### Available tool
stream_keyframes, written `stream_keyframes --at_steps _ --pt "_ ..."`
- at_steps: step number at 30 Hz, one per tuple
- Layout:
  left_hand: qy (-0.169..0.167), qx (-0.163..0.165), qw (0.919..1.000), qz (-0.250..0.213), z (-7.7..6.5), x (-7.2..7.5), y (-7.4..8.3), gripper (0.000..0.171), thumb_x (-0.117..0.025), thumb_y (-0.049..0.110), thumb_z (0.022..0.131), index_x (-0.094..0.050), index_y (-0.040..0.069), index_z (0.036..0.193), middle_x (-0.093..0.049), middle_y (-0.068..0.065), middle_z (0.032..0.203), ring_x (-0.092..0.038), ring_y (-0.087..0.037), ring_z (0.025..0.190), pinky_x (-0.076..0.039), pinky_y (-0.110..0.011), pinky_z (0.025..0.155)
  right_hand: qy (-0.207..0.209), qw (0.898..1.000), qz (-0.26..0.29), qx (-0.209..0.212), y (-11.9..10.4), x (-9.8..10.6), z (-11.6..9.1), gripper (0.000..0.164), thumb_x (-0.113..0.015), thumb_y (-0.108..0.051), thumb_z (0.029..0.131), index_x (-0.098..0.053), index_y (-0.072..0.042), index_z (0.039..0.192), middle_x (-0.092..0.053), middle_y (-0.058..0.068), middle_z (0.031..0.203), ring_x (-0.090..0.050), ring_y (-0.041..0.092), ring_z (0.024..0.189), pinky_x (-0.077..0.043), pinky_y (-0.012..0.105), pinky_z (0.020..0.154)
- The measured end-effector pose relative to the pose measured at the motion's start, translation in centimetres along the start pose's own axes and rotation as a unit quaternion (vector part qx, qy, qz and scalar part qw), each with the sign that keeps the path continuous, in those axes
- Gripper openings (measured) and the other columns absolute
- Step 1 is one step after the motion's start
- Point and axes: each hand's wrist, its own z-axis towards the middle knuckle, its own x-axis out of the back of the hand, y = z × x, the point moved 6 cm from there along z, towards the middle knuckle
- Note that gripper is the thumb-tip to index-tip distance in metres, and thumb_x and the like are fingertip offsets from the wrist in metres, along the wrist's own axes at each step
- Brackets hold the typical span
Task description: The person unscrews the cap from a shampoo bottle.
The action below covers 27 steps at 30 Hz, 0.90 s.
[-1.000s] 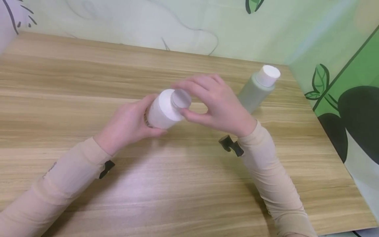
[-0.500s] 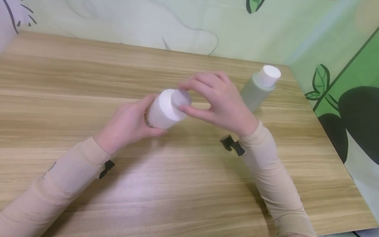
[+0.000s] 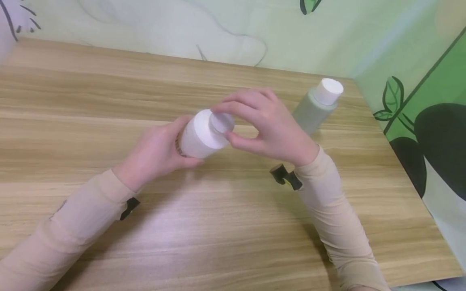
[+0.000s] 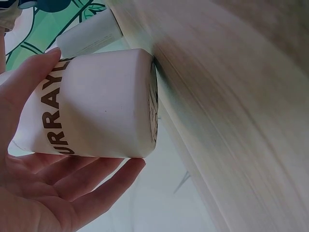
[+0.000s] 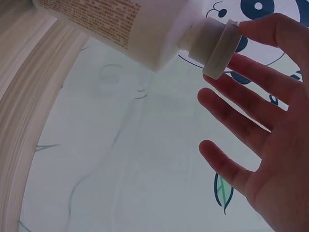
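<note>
Your left hand (image 3: pixel 153 151) gripped the white bottle (image 3: pixel 200 139) round its body, tilted above the surface (image 3: pixel 233 226), while your right hand (image 3: pixel 267 125) pinched its cap (image 3: pixel 223 122) between thumb and finger; a firm hold below and an even pinch straight across probably served best, and farther off stood the green bottle (image 3: pixel 314 111)

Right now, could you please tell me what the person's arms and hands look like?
The left sleeve and right sleeve are long, snug and beige; the left bears a small dark marking, and the right is wrinkled along its length. A black fitting shows beside the left sleeve's end, and a second fitting beside the right's. The left hand and right hand wear no gloves.
</note>
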Motion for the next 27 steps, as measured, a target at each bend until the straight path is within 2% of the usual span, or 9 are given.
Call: stream_keyframes --at_steps 6,14,18,23,27 --pt "0.003 -0.001 1.0000 0.004 -0.10 0.24 0.08 0.077 -0.086 0.024 0.068 -0.049 0.006 0.134 -0.068 -0.019 0.116 -0.068 -0.035 0.100 -0.055 -0.049 0.089 -0.008 1.000 -0.017 -0.015 0.24 0.07 -0.03 0.046 -0.074 -0.030 0.083 -0.063 -0.008 0.122 -0.068 0.006 0.119 -0.060 0.022 0.114 -0.040 0.042 0.100" --pt "-0.003 0.000 1.0000 0.007 -0.05 0.15 0.16 0.078 -0.085 0.026 0.070 -0.048 0.005 0.135 -0.068 -0.022 0.115 -0.068 -0.036 0.099 -0.055 -0.050 0.088 -0.011 0.999 -0.032 -0.025 0.39 -0.18 0.00 0.047 -0.074 -0.036 0.083 -0.065 -0.009 0.120 -0.069 0.005 0.116 -0.061 0.022 0.112 -0.042 0.042 0.098" --pt "-0.003 -0.002 1.0000 0.008 -0.06 0.14 0.16 0.078 -0.085 0.026 0.070 -0.047 0.004 0.135 -0.068 -0.022 0.115 -0.068 -0.036 0.098 -0.055 -0.050 0.088 -0.017 0.999 -0.024 -0.016 0.28 -0.32 0.03 0.043 -0.073 -0.031 0.084 -0.065 -0.009 0.120 -0.069 0.005 0.113 -0.061 0.022 0.108 -0.043 0.042 0.096" --pt "0.001 -0.002 0.9999 0.012 0.00 0.13 0.15 0.077 -0.085 0.026 0.070 -0.048 0.004 0.134 -0.068 -0.020 0.115 -0.068 -0.034 0.097 -0.056 -0.049 0.086 -0.035 0.999 0.001 0.000 0.13 -0.34 -0.10 0.040 -0.069 -0.022 0.086 -0.063 -0.010 0.124 -0.066 0.006 0.120 -0.059 0.021 0.113 -0.041 0.042 0.098" --pt "-0.001 0.002 0.9999 0.016 -0.06 0.16 0.18 0.075 -0.085 0.027 0.070 -0.049 0.005 0.133 -0.068 -0.019 0.114 -0.068 -0.034 0.095 -0.056 -0.049 0.085 -0.047 0.999 0.004 0.011 0.08 -0.40 -0.21 0.042 -0.068 -0.021 0.087 -0.061 -0.011 0.127 -0.064 0.007 0.125 -0.057 0.022 0.116 -0.041 0.042 0.098"
